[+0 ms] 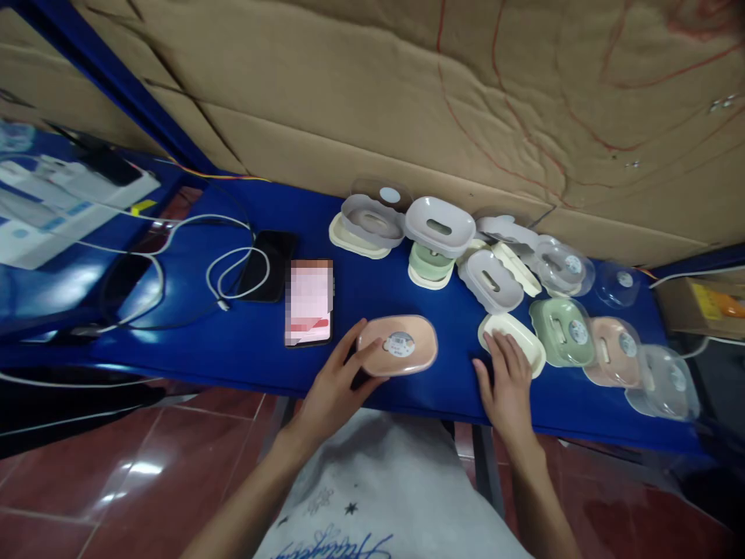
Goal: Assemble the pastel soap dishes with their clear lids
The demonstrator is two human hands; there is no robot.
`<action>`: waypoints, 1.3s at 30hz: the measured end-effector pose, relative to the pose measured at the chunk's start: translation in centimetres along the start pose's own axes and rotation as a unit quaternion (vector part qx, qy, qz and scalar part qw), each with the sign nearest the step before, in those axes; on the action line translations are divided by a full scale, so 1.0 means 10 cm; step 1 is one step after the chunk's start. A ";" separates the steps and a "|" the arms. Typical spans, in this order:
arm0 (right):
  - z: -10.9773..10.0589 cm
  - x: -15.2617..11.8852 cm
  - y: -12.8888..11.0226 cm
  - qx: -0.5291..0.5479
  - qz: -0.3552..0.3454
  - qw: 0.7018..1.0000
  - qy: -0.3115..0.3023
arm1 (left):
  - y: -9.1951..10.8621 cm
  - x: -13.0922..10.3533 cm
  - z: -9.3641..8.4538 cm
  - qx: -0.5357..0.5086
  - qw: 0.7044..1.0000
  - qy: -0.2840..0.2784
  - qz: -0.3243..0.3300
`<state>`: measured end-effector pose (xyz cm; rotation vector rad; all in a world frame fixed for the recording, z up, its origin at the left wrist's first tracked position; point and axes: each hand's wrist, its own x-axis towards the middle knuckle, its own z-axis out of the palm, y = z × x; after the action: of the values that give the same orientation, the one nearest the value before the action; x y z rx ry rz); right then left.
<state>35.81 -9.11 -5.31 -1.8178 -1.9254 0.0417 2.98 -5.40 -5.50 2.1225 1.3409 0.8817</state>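
Observation:
My left hand (pixel 334 384) grips the left end of a peach soap dish (pixel 422 349) near the table's front edge. The dish has a clear lid with a round label on top. My right hand (pixel 505 380) lies with its fingers over a cream soap dish tray (pixel 531 353), thumb stretched out to the left and apart from the fingers. Just right of that tray are a lidded green soap dish (pixel 562 332), another peach soap dish (pixel 608 353) and a clear lid (pixel 669 380), each bearing a round label.
Grey soap dish parts (pixel 441 217) and a green piece (pixel 429 262) stand stacked at the back of the blue table (pixel 372 287). A phone (pixel 310 303) with a lit screen lies left of my left hand, beside a dark phone (pixel 265 268) and a white cable (pixel 233 255). Cardboard (pixel 326 93) rises behind.

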 end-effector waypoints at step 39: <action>0.00 0.14 -0.20 -0.008 0.016 0.996 0.090 | 0.30 0.23 0.14 0.131 0.975 -0.083 0.160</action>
<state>33.93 -7.98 -4.13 -1.7964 -1.7763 -0.1237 6.54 -4.61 -3.78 2.6059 1.0966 0.6519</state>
